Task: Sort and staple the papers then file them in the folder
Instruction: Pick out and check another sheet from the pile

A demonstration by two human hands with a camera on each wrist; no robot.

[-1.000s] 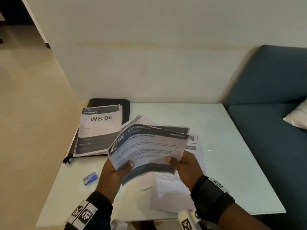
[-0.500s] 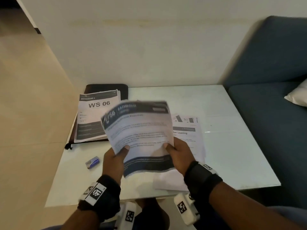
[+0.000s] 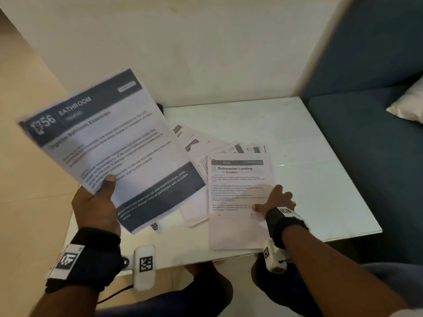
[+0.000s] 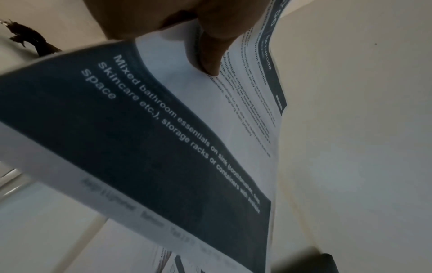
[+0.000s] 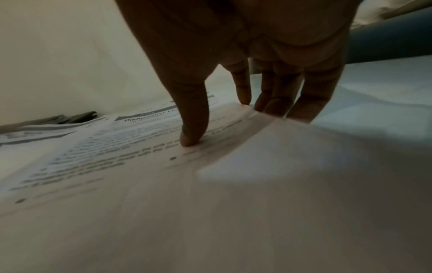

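White and dark blue, the bathroom sheet point(image 3: 109, 143) was up in the air on the left side of the head view. The left hand point(image 3: 96, 202) pinched its near edge, thumb on top. The right hand point(image 3: 274, 200) lay on the dishwasher sheet point(image 3: 238, 197) on the white table point(image 3: 320, 156), with more loose papers point(image 3: 199, 145) fanned out beside it. My guess was sorting: it would go best to keep like sheets together and line up the edges before stapling. The folder and the stapler were hidden behind the raised sheet.

From the left wrist, the thumb point(image 4: 210, 51) pressed down on the bathroom sheet. The fingers under it could not be seen.

From the right wrist, the thumb pressed on top of the dishwasher sheet and the fingers point(image 5: 311, 96) curled over its far edge. The small print was too blurry to read.
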